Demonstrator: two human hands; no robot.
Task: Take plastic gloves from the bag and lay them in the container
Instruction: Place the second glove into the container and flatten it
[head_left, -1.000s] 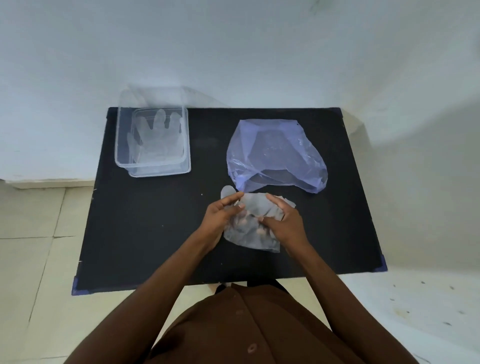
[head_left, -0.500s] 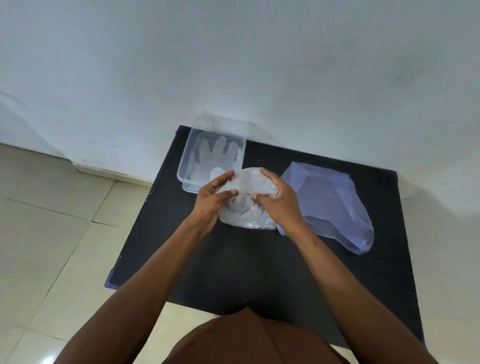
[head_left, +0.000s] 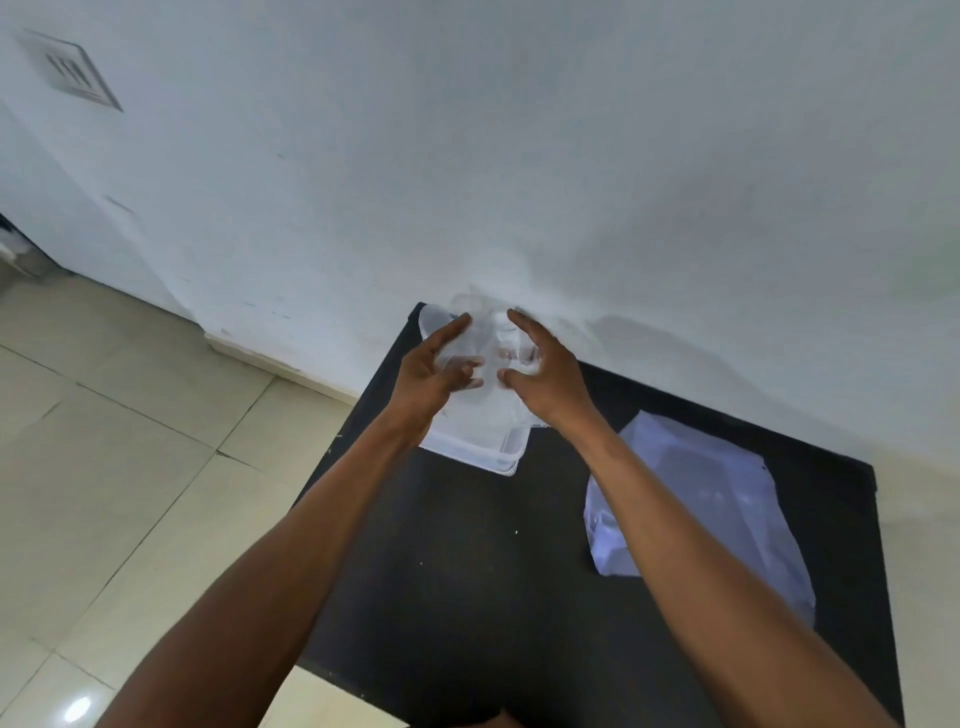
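Above the clear container (head_left: 488, 441), at the far left corner of the black table (head_left: 467, 561), my two hands hover close together with fingers spread and curled inward. My left hand (head_left: 428, 382) sits at about nine o'clock of the container's opening, my right hand (head_left: 545, 376) at about three o'clock. Between them is a thin plastic glove (head_left: 485, 345), so transparent against the pale wall (head_left: 519, 156) that its outline is hard to make out; I can only see faint creases and glints. Whether my fingertips actually pinch the film or have let it go, I cannot tell, since the thumbs and fingers look loose and open rather than clenched. Most of the container is hidden beneath my hands and wrists; only its near edge and corner show below them, and anything lying inside it cannot be made out. The bluish plastic bag (head_left: 717, 499) lies slumped on the table at roughly four o'clock from the container, well apart from it, its left side partly covered by my right forearm. The table's near edge is cut off by my arms and the bottom of the view
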